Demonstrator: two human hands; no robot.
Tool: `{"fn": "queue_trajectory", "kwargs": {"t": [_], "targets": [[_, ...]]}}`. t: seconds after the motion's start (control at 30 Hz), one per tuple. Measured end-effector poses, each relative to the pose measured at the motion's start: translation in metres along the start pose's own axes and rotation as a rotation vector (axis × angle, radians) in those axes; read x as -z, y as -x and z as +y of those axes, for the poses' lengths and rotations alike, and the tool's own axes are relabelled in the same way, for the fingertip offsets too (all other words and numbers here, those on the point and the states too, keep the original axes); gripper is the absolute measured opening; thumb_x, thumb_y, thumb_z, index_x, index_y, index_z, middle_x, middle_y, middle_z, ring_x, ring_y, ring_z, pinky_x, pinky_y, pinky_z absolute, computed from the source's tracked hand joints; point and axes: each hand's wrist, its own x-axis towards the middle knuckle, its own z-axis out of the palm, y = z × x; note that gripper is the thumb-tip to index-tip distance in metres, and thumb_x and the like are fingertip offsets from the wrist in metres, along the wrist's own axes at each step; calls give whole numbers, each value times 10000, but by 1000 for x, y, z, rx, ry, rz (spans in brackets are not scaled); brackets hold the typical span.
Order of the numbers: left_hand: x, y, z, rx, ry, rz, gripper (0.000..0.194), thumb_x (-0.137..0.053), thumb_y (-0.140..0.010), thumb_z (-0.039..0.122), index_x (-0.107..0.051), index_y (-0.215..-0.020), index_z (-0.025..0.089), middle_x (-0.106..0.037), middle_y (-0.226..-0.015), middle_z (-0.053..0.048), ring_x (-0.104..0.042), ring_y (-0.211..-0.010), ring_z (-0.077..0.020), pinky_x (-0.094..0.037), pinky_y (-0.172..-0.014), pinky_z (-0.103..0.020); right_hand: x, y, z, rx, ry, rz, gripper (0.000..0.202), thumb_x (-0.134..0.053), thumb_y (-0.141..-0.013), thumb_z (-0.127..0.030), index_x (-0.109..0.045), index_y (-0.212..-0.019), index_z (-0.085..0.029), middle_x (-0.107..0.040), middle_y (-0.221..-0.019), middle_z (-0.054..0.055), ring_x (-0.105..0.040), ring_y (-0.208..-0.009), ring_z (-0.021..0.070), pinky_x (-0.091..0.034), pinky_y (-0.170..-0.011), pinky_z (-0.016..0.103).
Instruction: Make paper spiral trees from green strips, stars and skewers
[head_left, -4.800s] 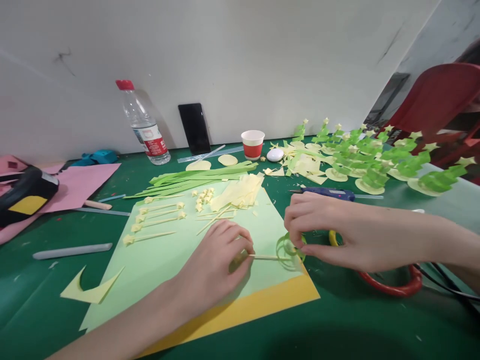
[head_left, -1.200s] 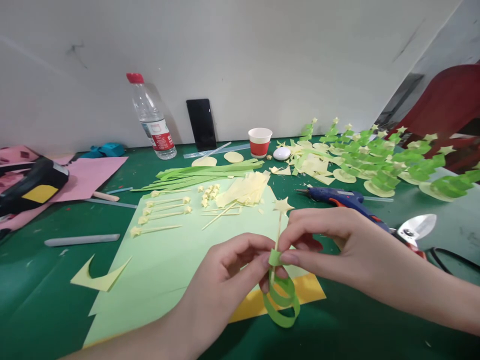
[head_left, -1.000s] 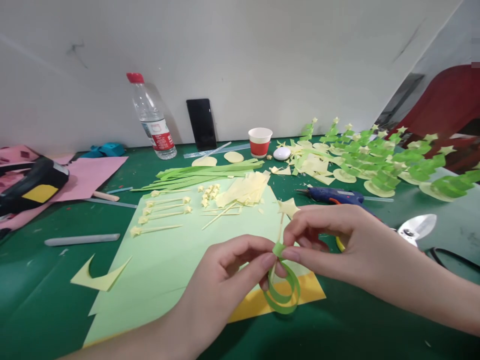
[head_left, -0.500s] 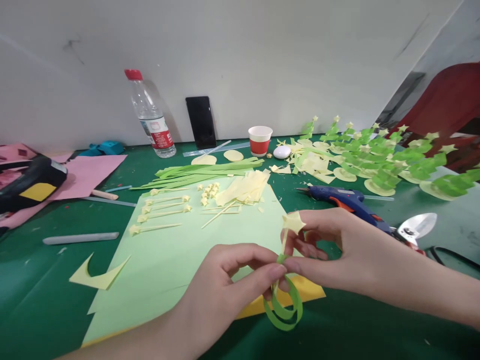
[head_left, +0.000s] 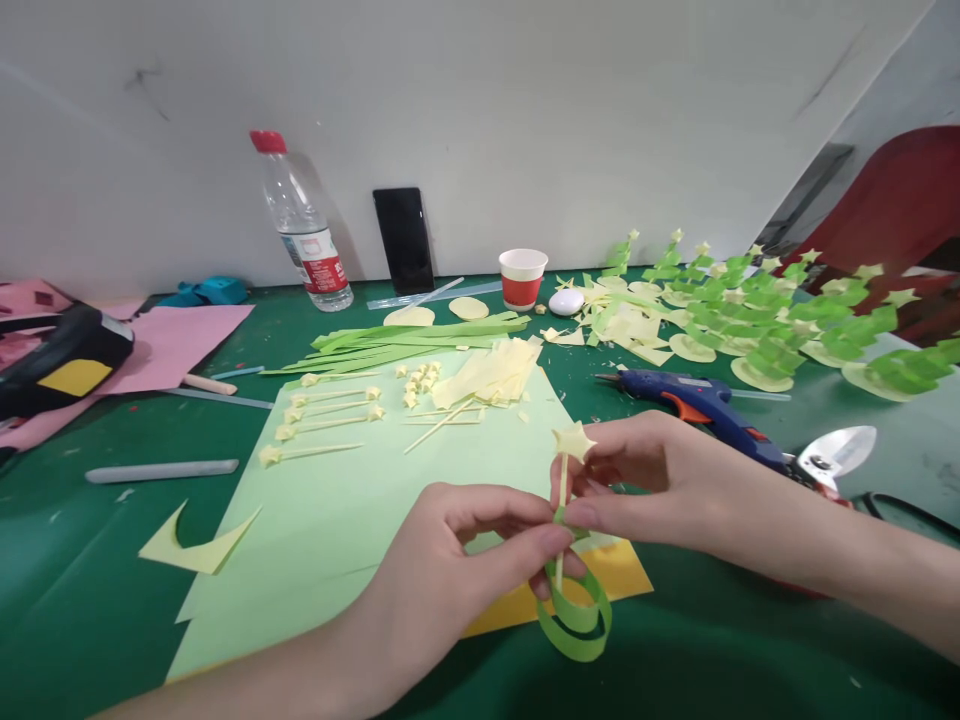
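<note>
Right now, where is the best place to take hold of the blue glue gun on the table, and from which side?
Grip the glue gun by its handle, the thick blue part running back toward the scissors, probably coming from above. It lies flat on the table with its nozzle pointing left; keep off that tip.

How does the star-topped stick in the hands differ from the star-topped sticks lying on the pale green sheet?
The held yellow star-topped stick stands nearly upright, pinched between the left hand and right hand; the four star-topped sticks on the pale green paper sheet lie flat, untouched. The held one passes through a looped green paper strip; the lying ones are bare. All share a thin stick with a yellow star.
</note>
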Motion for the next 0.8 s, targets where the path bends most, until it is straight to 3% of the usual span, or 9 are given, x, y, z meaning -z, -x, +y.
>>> {"fn": "queue_trajectory", "kwargs": {"t": [0.27, 0.67, 0.8], "targets": [[3, -4, -6, -3, -47, -4, 160, -607, -726, 188, -730, -624, 201, -665, -568, 13, -584, -518, -116, -500, -563, -193, 1, -4, 2, -15, 11, -8, 89, -585, -755, -225, -583, -694, -160, -534, -688, -12, -494, -672, 117, -378, -612, 240], [1, -7, -15, 21, 57, -7, 147, -610, -705, 149, -737, -653, 200, -668, -572, 13, -598, -523, -114, -524, -586, -205, -3, -5, 9, -17, -49, 53, 129, -627, -709, -200, -553, -613, -156, -434, -601, -42, -385, -585, 84, -325, -545, 215], [1, -6, -16, 29, 73, -16, 145, -605, -710, 169, -740, -664, 200, -659, -572, 10, -582, -512, -109, -514, -563, -198, -2, -6, 10, -50, -6, 76, 145, -653, -683, -260, -562, -744, -166, -448, -659, -35, -393, -604, 90, -341, -562, 221]]}}
